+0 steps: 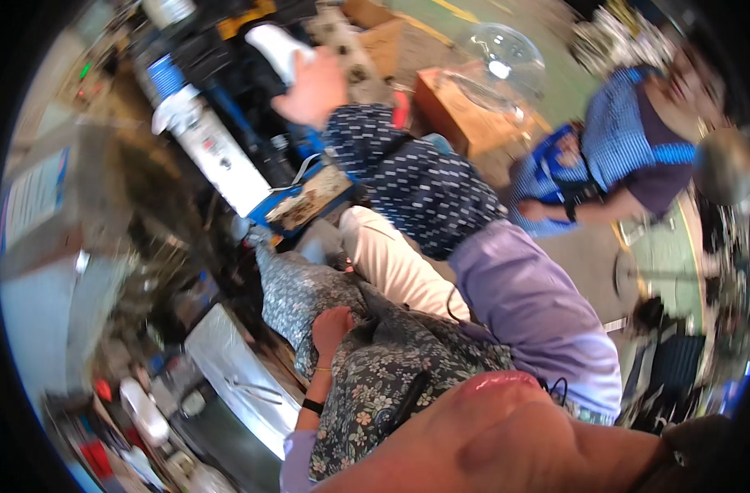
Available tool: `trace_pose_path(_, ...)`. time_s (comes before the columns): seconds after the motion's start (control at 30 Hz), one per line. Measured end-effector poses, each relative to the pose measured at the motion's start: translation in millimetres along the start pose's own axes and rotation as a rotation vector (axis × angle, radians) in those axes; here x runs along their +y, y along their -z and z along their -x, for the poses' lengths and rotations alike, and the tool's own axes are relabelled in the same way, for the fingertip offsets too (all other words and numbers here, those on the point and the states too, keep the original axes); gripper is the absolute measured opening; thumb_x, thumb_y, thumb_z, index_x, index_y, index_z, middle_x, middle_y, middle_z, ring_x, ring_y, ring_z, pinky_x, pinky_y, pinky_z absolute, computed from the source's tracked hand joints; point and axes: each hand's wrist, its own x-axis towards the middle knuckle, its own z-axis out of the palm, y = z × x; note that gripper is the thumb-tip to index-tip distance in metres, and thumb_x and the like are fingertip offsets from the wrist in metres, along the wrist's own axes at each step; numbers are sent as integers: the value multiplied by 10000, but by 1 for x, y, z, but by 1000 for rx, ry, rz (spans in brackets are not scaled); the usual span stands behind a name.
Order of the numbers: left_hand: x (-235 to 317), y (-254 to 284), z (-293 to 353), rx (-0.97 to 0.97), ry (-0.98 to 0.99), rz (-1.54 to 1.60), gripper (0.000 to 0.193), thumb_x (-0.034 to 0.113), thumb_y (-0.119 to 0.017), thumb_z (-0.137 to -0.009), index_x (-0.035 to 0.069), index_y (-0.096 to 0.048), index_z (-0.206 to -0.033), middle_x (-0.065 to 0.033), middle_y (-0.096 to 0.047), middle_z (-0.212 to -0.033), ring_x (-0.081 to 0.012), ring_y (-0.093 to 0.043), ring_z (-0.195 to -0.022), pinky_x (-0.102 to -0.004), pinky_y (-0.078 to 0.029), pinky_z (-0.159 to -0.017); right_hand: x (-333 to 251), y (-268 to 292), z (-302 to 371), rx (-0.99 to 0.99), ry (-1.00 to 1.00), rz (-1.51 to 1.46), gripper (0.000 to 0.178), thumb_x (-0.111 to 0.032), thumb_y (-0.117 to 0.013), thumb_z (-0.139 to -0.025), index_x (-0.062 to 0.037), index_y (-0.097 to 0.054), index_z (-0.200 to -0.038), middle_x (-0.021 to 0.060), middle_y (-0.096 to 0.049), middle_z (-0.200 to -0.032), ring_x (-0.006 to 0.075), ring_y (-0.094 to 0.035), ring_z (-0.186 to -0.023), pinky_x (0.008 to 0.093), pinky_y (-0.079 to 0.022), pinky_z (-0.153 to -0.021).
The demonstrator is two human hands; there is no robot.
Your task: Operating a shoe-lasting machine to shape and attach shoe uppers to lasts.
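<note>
Head view puts your right hand at the white piece among the dark machinery, thumb spread; blur hides whether the fingers grip or merely touch it. Your left hand is curled against the floral apron; whether it holds cloth, you cannot tell from here. For good control, steady that right arm, hold its patterned sleeve clear, and don't force the reach.
</note>
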Motion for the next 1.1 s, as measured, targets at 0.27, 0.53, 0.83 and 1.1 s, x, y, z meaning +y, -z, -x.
trace_pose_path(0.27,-4,-4,2,-37,-7,-70,156,223,-661,-821,170,-663,-967,-19,-663,-841,-243,-637,-729,-383,-532,-652,4,4,2,13,-53,-12,784,-399,-782,-680,-17,-506,-1306,306,-466,-1292,420,-495,-1138,461,-442,-927)
trace_pose_path(0.53,14,20,1,-55,83,6,187,210,-676,-808,164,-674,-990,-21,-677,-877,-268,-639,-796,-407,-526,-716,7,4,4,-11,-70,-52,774,-380,-785,-679,-19,-509,-1305,300,-458,-1302,414,-495,-1131,461,-440,-930)
trace_pose_path(0.83,15,25,-6,-110,128,-3,174,215,-668,-809,147,-708,-964,-22,-706,-901,-250,-656,-805,-391,-531,-716,6,0,2,-7,-62,-29,783,-419,-775,-677,-23,-522,-1304,276,-488,-1244,414,-518,-1110,468,-458,-919)
trace_pose_path(1.1,6,24,9,128,109,208,152,166,-692,-831,124,-745,-968,-55,-732,-896,-262,-681,-786,-369,-557,-730,56,13,-19,-79,52,-90,798,-426,-819,-644,-214,-557,-1367,246,-542,-1210,441,-556,-1101,501,-476,-965)
